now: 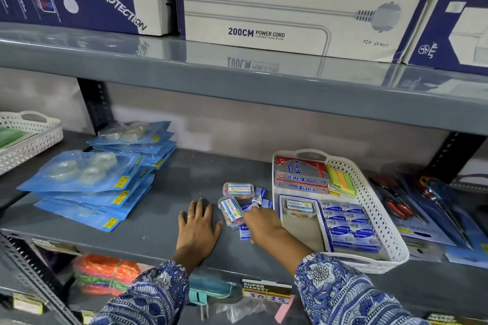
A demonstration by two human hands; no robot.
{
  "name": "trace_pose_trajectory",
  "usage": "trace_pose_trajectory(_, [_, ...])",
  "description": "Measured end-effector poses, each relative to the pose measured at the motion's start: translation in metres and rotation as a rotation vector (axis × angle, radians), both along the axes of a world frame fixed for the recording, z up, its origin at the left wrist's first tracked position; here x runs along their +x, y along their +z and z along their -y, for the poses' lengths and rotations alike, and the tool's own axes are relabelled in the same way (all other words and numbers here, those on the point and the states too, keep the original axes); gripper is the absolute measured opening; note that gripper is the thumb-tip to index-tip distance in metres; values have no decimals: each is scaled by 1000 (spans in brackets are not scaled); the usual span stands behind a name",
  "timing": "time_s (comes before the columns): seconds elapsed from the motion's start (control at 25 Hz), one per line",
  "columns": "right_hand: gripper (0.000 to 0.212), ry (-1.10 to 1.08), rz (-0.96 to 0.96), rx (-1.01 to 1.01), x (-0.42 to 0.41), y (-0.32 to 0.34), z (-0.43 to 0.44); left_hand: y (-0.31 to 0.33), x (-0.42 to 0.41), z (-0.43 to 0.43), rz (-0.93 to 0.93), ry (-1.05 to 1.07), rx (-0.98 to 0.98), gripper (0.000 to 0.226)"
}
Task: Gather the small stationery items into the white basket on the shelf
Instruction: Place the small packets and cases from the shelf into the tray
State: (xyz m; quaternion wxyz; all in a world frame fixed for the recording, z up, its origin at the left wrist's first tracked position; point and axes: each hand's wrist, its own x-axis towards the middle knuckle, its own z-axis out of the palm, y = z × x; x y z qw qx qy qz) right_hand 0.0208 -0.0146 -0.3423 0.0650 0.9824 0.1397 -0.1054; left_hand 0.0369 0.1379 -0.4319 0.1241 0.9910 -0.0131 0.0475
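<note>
A white perforated basket (375, 208) stands on the grey shelf at the right. It holds red Softek boxes (301, 174), coloured sticky notes (342, 179), a clear clip box (299, 207) and several blue staple boxes (348, 227). Left of the basket lie two clear plastic clip boxes (237, 190) (230, 210) and several small blue-and-white boxes (260, 196). My right hand (260, 224) rests over these small boxes with fingers curled on them; whether it grips one is unclear. My left hand (198, 224) lies flat and open on the shelf beside them.
Blue tape packs (89, 182) are stacked at the left. Another white basket (29, 137) sits at the far left. Scissors packs (412, 208) lie right of the basket. An upper shelf with large cartons (264, 16) hangs overhead. A price label (265, 291) marks the shelf edge.
</note>
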Motion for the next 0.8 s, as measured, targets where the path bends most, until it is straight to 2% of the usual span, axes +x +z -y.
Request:
trace_pose_trajectory(0.08, [34,22,31,-17,-2,-1,1,0,2,0,-6,-3,-9,83])
trace_pose_trajectory(0.24, [33,15,93,49,-5,16,6,-1,4,4,-20,-2,-32,55])
trace_pose_trajectory(0.4, [31,-120,181,250,-9,49,43,-1,3,11,15,-2,-63,56])
trace_pose_trajectory(0.56, [36,-331,162,353,-12,66,131,-4,5,8,47,-5,-64,50])
trace_pose_trajectory(0.8, [33,-467,23,155,-35,44,225,-5,4,9,84,12,-80,47])
